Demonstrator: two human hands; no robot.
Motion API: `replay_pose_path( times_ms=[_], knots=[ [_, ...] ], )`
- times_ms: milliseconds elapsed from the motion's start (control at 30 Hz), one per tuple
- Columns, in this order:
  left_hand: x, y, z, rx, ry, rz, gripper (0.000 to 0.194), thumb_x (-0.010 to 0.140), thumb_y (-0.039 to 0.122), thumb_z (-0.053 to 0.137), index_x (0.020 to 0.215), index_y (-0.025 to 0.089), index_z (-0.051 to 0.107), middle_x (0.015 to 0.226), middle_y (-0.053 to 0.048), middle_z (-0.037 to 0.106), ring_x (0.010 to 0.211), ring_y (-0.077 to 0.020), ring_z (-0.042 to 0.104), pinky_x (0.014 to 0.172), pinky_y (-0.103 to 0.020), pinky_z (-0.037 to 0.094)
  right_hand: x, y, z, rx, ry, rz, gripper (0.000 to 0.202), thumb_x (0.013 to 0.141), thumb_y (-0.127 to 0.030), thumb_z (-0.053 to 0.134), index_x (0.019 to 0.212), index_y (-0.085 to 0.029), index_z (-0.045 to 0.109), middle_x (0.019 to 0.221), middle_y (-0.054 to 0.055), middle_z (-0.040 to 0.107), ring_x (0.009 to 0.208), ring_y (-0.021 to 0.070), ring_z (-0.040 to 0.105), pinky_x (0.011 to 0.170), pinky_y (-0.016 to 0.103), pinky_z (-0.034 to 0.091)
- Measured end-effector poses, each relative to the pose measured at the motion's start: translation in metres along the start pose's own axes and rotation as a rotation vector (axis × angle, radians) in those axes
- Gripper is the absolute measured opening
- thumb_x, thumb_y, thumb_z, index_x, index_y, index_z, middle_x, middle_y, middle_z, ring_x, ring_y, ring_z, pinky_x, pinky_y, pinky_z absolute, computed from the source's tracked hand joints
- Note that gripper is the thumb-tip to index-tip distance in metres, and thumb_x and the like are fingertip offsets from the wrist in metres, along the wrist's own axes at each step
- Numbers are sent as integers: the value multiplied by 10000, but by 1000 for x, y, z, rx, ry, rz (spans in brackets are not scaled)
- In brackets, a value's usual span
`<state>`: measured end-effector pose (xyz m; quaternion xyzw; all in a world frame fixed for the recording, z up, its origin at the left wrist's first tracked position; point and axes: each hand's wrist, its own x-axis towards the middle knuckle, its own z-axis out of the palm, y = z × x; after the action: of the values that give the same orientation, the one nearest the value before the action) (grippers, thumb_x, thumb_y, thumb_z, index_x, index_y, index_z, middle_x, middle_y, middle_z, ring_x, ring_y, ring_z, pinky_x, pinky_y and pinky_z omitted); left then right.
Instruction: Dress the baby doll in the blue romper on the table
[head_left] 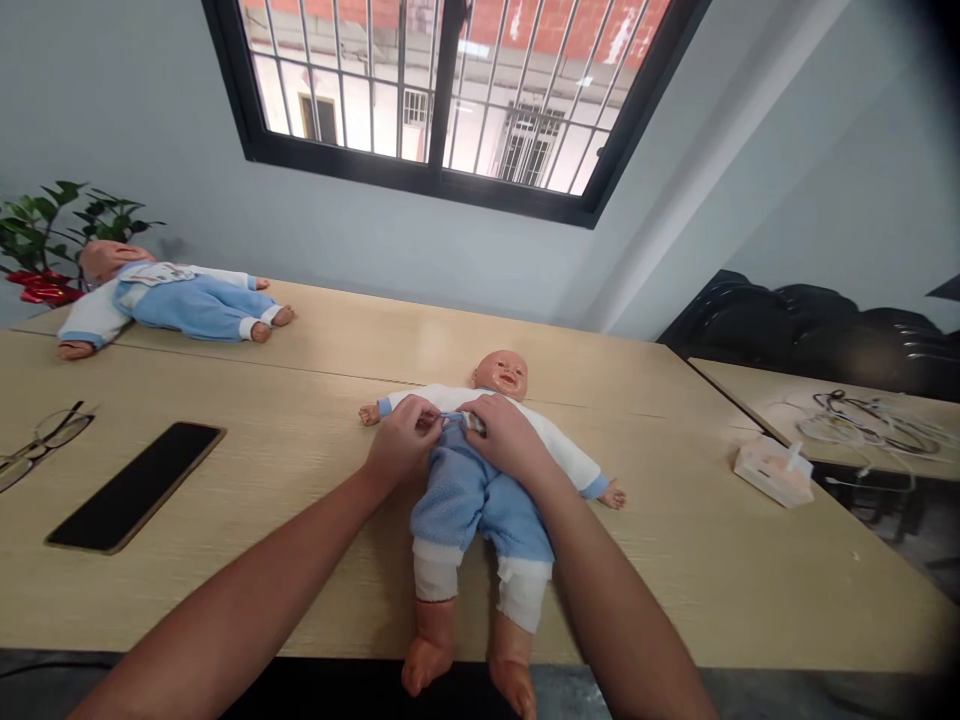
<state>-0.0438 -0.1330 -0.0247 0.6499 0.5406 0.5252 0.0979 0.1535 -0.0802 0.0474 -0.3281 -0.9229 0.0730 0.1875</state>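
Note:
A baby doll (502, 375) lies on its back on the wooden table, feet toward me and hanging past the front edge. It wears a white top (566, 450) with blue cuffs and blue trousers (454, 490) with white leg cuffs. My left hand (405, 435) pinches the blue fabric at the doll's chest, on its left side in view. Beside it, my right hand (506, 432) is closed on the same blue fabric, its fingers curled over the upper edge. The fingertips partly hide the cloth between them.
A second doll (187, 300) in blue and white lies at the back left near a potted plant (45, 235). A phone (139, 485) and glasses (45, 445) rest at left. A white plastic box (772, 470) and tangled cables (874, 420) are at right.

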Motion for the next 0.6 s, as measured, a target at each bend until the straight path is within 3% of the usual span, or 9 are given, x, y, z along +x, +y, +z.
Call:
replay_pose_path(
  times_ms=[133, 267, 467, 600],
  knots=[
    [1, -2, -1, 68, -60, 51, 49, 918, 200, 608, 872, 205, 592, 904, -47, 633, 882, -200, 618, 819, -326, 488, 0, 0, 3, -113, 110, -66, 228, 846, -82, 577, 1039, -188, 637, 1057, 106, 640, 1049, 275, 557, 906, 366, 420],
    [3, -5, -3, 142, -127, 53, 56, 880, 153, 615, 869, 201, 588, 857, -29, 621, 826, -194, 605, 774, -318, 462, -2, 4, 6, -131, 90, -124, 178, 851, -73, 561, 971, -202, 580, 1020, 88, 632, 966, 252, 557, 825, 339, 414],
    [1, -4, -4, 115, 65, 0, 145, 770, 93, 596, 791, 216, 524, 792, 13, 587, 768, -168, 575, 739, -285, 460, -2, 11, 9, -71, 99, -176, 245, 822, -40, 563, 998, -210, 571, 984, 71, 626, 964, 252, 559, 838, 345, 415],
    [-3, -6, 0, 64, 0, -76, 170, 778, 110, 597, 911, 211, 563, 859, 3, 624, 793, -171, 600, 769, -293, 483, -3, 11, 8, 5, 109, -216, 264, 791, -45, 598, 993, -214, 576, 1045, 75, 599, 1000, 247, 556, 872, 349, 422]
  ],
)
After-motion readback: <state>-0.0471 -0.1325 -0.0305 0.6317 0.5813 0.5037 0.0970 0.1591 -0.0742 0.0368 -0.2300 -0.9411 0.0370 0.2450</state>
